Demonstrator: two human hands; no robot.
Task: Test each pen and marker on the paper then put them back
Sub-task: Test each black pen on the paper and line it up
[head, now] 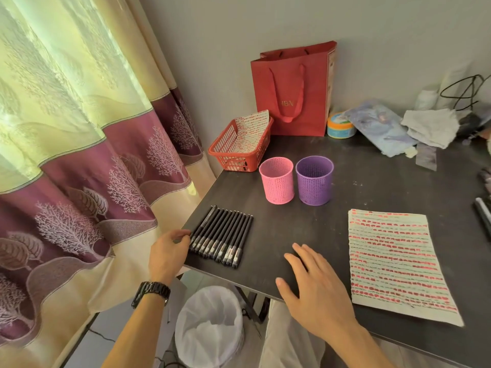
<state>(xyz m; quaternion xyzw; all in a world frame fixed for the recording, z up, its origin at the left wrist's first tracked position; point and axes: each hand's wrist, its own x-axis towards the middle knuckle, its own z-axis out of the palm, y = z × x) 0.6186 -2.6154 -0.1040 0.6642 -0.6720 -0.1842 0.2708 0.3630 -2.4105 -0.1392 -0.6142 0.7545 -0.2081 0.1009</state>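
Note:
Several black pens lie side by side in a row near the left corner of the dark table. My left hand is at the table's left edge, its fingertips touching the outermost pen. My right hand lies flat on the table's front edge with fingers spread, holding nothing. A sheet of paper covered in rows of red and green marks lies to the right of it. A pink mesh cup and a purple mesh cup stand empty behind the pens.
A red basket with a marked sheet stands at the back left, a red gift bag behind it. Clutter and cloth fill the back right. More markers lie at the right edge. A lined bin sits under the table; a curtain hangs left.

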